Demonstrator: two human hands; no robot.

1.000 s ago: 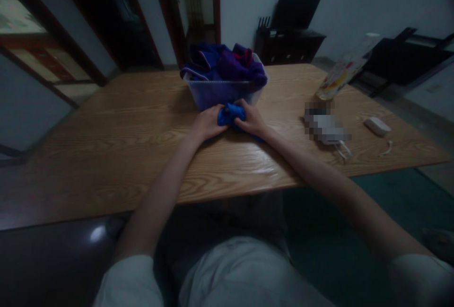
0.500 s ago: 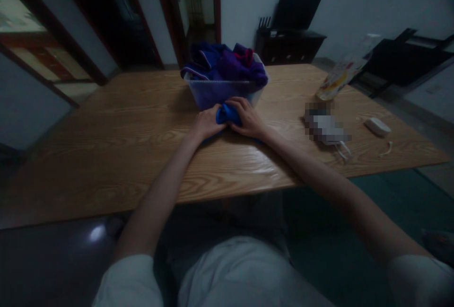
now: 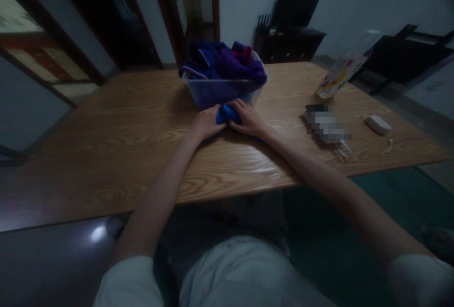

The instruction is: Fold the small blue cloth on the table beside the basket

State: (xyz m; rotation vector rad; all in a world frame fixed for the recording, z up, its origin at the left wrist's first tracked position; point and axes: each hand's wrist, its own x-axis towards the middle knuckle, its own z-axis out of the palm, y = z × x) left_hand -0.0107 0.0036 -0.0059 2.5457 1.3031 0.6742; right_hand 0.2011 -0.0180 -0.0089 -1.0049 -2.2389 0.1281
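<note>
Near the middle of the wooden counter (image 3: pixel 124 129), the left hand (image 3: pixel 206 123) curls around one side of a bunched blue cloth (image 3: pixel 225 115) and the right hand (image 3: pixel 248 118) wraps the other, so the fabric is squeezed between them just in front of a plastic bin (image 3: pixel 202 94). Its loose folds could slip from under the fingers if either grip slackened, and a shove away from the body might knock the bin, which stands close behind the knuckles; whether they touch is hard to tell. The heaped clothes (image 3: pixel 222 63) rise above the rim and seem liable to spill over it if jolted. As for materials, the cloth looks thin and slightly shiny, crumpled into a soft lump, with more blue showing beneath the hands; the bin is translucent, boxy and stiff-walled, its blue and purple garments plush-looking, one edged in pale piping. Farther right are a flat item (image 3: pixel 324 125) too blurred to name, a tall clear container (image 3: pixel 336 80) with coloured print, and a smooth, rounded white case (image 3: pixel 378 125).
</note>
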